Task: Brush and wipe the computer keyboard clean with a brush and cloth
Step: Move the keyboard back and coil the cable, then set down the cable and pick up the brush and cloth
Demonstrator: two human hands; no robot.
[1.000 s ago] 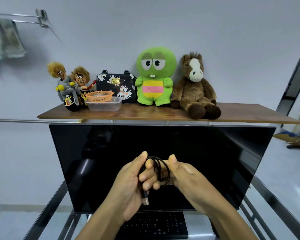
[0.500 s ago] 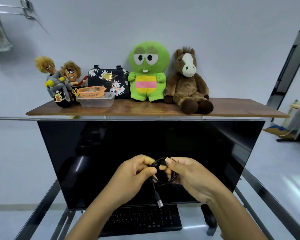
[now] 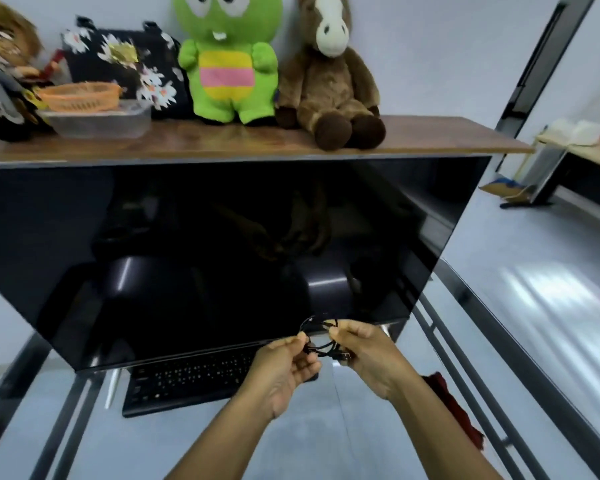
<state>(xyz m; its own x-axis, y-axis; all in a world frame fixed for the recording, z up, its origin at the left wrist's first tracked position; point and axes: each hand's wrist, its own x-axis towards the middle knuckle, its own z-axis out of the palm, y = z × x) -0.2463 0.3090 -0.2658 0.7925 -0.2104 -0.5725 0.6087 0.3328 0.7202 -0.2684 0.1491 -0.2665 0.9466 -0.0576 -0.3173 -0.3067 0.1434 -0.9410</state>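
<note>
Your left hand and right hand both pinch a coiled black cable between them. The keyboard lies on the desk just below-left of your hands, a red cloth to their right.

Both hands are raised by the lower right corner of the wide black flat monitor. Left hand & right hand each pinch a thin black coiled cable. Flat black keyboard lies under the monitor's bottom edge. Dark red cloth lies below-right of the monitor. Long wooden shelf w/ plush toys sits above the monitor.
</note>
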